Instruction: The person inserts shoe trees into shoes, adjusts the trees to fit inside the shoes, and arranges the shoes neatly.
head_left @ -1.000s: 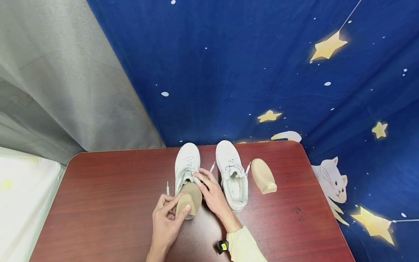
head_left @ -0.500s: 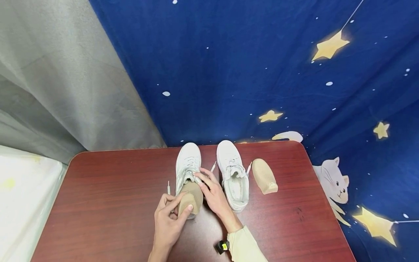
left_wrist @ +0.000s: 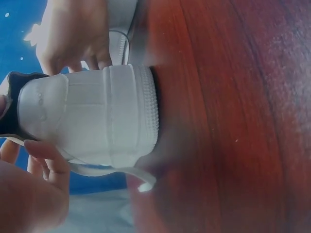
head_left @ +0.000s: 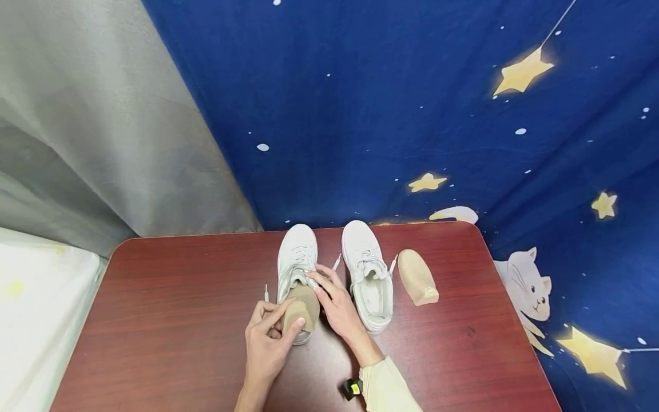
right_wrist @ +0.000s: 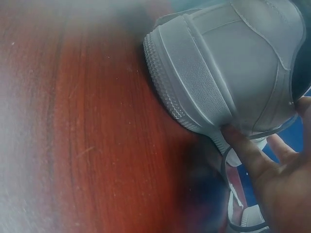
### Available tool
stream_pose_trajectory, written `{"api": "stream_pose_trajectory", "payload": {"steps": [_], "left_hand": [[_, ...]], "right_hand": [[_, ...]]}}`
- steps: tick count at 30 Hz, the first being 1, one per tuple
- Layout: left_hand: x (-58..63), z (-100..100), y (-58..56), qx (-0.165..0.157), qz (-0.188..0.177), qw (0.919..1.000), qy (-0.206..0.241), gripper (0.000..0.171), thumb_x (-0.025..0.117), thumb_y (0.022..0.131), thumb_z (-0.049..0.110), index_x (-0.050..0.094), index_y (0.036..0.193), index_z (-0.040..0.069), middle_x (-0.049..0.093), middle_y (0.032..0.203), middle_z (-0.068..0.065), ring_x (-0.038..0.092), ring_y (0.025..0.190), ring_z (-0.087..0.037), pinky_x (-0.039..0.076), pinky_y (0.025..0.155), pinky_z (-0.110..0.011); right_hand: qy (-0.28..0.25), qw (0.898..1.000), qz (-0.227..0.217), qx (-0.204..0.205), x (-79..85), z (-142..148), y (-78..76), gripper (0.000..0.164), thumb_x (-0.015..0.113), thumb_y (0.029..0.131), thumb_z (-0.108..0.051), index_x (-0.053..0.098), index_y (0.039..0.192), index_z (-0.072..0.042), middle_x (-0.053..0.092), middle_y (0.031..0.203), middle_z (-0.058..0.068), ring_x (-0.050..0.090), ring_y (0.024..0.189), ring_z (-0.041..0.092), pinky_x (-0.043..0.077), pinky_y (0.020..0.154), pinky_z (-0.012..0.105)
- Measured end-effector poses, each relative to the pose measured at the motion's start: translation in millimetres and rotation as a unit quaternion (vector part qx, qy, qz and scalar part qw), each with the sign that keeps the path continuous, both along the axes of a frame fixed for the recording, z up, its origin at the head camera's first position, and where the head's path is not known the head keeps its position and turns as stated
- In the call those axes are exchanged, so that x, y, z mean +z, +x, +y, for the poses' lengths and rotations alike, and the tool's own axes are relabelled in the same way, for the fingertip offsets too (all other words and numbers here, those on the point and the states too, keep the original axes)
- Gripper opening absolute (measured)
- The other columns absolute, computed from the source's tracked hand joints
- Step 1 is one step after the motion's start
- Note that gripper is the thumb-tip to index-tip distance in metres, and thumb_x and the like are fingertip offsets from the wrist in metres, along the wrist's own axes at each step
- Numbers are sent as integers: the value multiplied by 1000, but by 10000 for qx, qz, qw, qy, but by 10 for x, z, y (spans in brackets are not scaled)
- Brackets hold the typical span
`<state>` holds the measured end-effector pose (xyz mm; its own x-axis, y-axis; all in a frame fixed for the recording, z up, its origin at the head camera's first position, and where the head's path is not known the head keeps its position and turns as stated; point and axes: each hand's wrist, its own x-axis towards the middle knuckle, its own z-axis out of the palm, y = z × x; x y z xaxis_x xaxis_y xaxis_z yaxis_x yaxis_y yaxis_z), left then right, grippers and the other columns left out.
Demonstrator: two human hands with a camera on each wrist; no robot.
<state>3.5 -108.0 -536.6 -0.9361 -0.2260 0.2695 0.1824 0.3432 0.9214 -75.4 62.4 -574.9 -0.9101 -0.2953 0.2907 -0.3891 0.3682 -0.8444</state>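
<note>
Two white lace-up sneakers stand side by side on the table, toes toward the curtain. In the left sneaker's (head_left: 297, 243) opening sits a tan moulded shoe insert (head_left: 309, 297), its front part under the tongue. My left hand (head_left: 265, 343) pinches the insert's raised heel end between thumb and fingers. My right hand (head_left: 337, 306) grips the sneaker's right side, thumb at the collar and fingers by the laces. The left wrist view shows the heel (left_wrist: 87, 116) upright between both hands. The right sneaker (head_left: 373, 294) has an open, unfilled collar.
A second tan insert (head_left: 416, 277) lies right of the sneakers on the dark red table (head_left: 185, 309). Loose lace ends (head_left: 393, 263) stick out beside the shoes. A small black device (head_left: 352, 389) sits by the right cuff. Blue star-patterned and grey curtains (head_left: 185, 171) hang behind.
The left hand has edged slightly forward, with the insert's heel end moving toward the toe of the sneaker. The right hand keeps its hold; the sneakers stay in place.
</note>
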Motion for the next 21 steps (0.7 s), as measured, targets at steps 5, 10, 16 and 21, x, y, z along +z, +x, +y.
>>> {"api": "stream_pose_trajectory", "payload": {"steps": [5, 10, 16, 21], "left_hand": [[-25, 4, 6, 36, -38, 10000, -19, 43, 89, 74, 19, 76, 114, 16, 53, 92, -1, 47, 58, -14, 39, 44, -17], [-48, -24, 10, -246, 531, 9981, 169, 48, 88, 71, 4, 73, 117, 7, 57, 103, -7, 46, 60, -16, 39, 44, -19], [53, -56, -17, -830, 1439, 9829, 791, 52, 79, 65, -20, 68, 114, -9, 60, 101, -21, 45, 64, -22, 40, 46, -30], [200, -36, -38, -868, 1686, 9785, 818, 50, 78, 64, -20, 68, 112, -11, 61, 99, -22, 46, 65, -21, 40, 54, -31]], "right_hand": [[15, 10000, 23, -29, -3, -6, 5, 33, 49, 104, -20, 61, 135, -23, 47, 148, 6, 48, 132, 23, 40, 104, 46], [-37, 10000, -49, 74, -2, -8, 1, 33, 49, 105, -20, 61, 135, -22, 47, 148, 7, 47, 133, 23, 39, 105, 45], [-52, 10000, -22, 67, -3, -2, -5, 33, 50, 104, -20, 62, 134, -22, 48, 147, 9, 48, 132, 24, 40, 104, 46], [-26, 10000, -10, 45, -16, 4, -17, 32, 49, 104, -21, 62, 134, -22, 48, 146, 9, 48, 132, 23, 40, 105, 43]]}}
